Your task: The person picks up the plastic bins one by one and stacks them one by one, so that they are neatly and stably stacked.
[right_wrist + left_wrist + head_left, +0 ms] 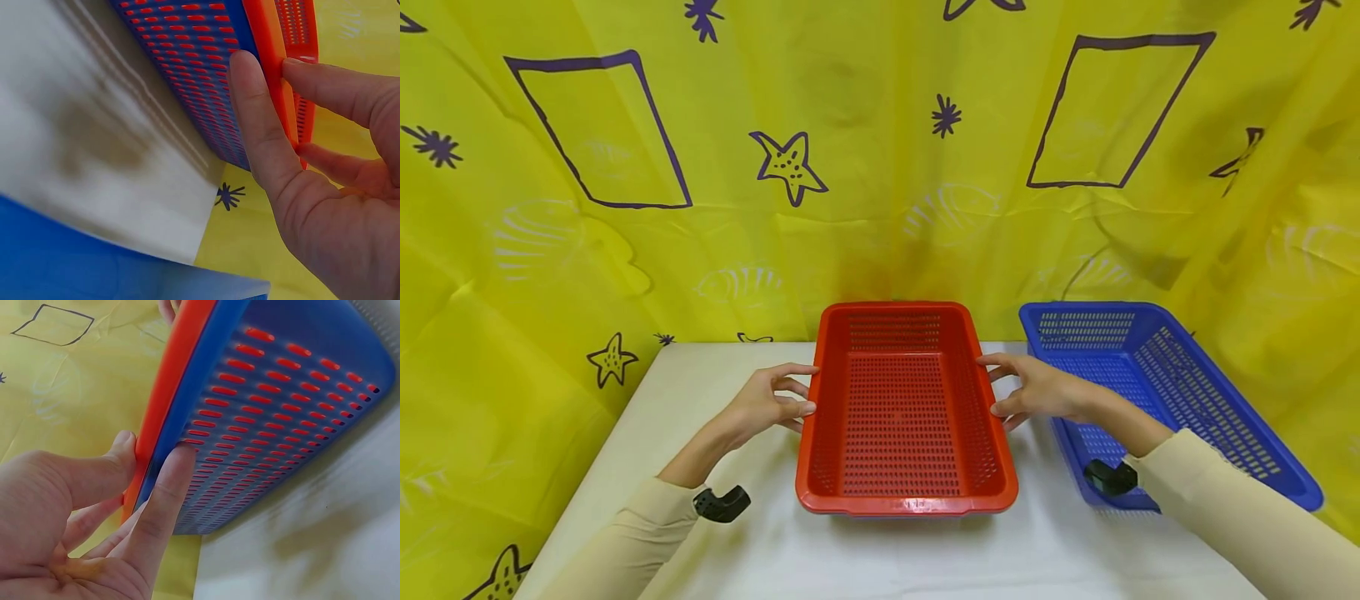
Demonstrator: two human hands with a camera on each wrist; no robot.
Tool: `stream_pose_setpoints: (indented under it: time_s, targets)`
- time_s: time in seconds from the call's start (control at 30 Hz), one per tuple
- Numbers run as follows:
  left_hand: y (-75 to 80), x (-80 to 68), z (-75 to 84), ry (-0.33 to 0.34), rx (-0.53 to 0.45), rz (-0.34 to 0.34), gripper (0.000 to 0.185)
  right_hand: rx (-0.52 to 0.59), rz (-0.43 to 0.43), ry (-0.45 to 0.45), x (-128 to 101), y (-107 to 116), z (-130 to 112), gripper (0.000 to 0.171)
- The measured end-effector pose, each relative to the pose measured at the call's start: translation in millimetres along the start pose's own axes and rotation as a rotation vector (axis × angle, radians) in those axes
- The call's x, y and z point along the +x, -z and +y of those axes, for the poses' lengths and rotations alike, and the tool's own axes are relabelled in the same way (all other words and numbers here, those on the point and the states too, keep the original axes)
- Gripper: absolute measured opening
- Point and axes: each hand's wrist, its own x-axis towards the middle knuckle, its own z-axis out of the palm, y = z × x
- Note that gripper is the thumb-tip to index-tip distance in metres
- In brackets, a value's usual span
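Both hands, L [767, 402] & R [1037, 392], pinch red basket [904, 467] rims.

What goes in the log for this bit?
left hand: pinches red basket rim | right hand: pinches opposite rim | nested in blue basket

No text, label, brand or number can be read anywhere; the yellow plastic sheet [865, 167] behind the worktop carries only drawn purple stars, bursts and four-sided outlines, and the red perforated plastic basket [906, 500] bears no writing.
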Motion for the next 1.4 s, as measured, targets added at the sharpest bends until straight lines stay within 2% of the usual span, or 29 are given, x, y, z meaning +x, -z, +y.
stream_pose_setpoints:
  time_s: [0.67,0.83,1.0,1.1,1.2,1.27,1.4]
  targets:
    - [-8.5,2.1,1.6,0.012,0.006,0.025,0.062,-0.034,0.019,-0.023,-3.1,5.8,0.1,0.080]
    - [-7.2,0.6,3.7,0.009,0.019,-0.001,0.062,-0.042,0.017,-0.026,-3.5,5.3,-0.6,0.079]
    - [-4.1,-1.0,8.9,0.018,0.039,-0.065,0.061,-0.082,-0.004,-0.030,-4.5,5.7,-5.7,0.079]
    - [-1.4,-0.7,13.5,0.016,0.093,-0.099,0.058,-0.143,-0.010,-0.030,-5.7,6.8,-10.9,0.079]
    - [1.5,0.3,19.0,-0.011,0.206,-0.101,0.053,-0.214,-0.007,-0.007,-7.5,8.8,-15.5,0.078]
    - [3.4,1.3,23.4,-0.051,0.303,-0.076,0.050,-0.262,0.010,0.011,-9.3,10.6,-17.8,0.077]
    - [4.8,4.3,33.8,-0.164,0.470,0.031,0.046,-0.407,0.074,0.098,-12.6,14.8,-21.1,0.071]
